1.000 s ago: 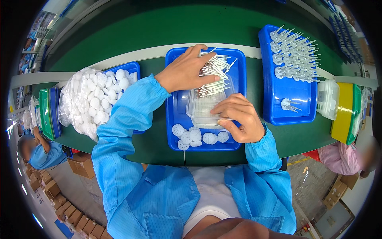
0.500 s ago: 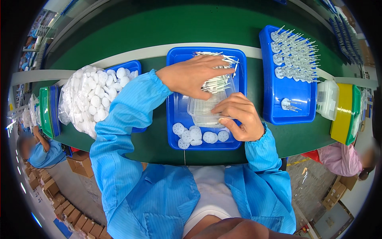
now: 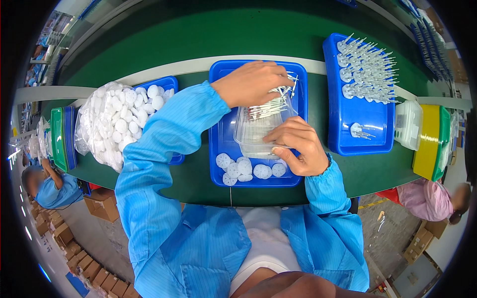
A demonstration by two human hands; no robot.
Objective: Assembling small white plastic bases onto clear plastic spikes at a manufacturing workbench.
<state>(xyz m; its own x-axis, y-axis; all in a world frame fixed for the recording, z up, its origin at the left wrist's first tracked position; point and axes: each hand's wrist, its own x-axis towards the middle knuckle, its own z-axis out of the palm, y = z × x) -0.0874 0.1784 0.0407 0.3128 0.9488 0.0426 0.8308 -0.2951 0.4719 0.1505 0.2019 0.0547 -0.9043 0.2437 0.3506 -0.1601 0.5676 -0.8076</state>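
In the middle blue tray stands a clear plastic box, its near rim held by my right hand, thumb outside and fingers inside. Thin white sticks lie in the far part of the box. Over that end, my left hand has its fingers curled down around a bunch of the sticks; the palm side is hidden. Several white round discs with small holes lie in the near part of the tray.
On the left, a clear bag of white discs rests on a blue tray. To the right, a blue tray holds rows of discs with sticks standing in them. Beyond it are a clear container and a yellow-green box. Other people sit at both sides.
My left hand's fingers were stretched out over the sticks; now they are curled around a bunch, and the hand is slightly raised. My right hand keeps its hold on the box.
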